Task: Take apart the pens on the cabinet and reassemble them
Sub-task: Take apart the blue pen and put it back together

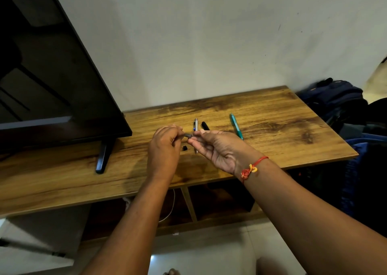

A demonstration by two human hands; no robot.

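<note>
My left hand [164, 146] and my right hand [217, 149] meet above the wooden cabinet top [272, 128], both pinching a short grey pen part [187, 135] between their fingertips. A small black piece [184, 148] lies on the wood just below the hands. Behind them lie a white pen [196, 124] and a black pen cap or barrel [205, 126], partly hidden by my right fingers. A teal pen [236, 126] rests further right. A thin tip [196, 151] pokes out below my right hand.
A black television [52, 75] on a stand foot [103, 157] fills the left of the cabinet. Dark blue bags [339, 100] are piled at the right end. A wall stands behind. Open shelves and a white cable [170, 209] sit under the top.
</note>
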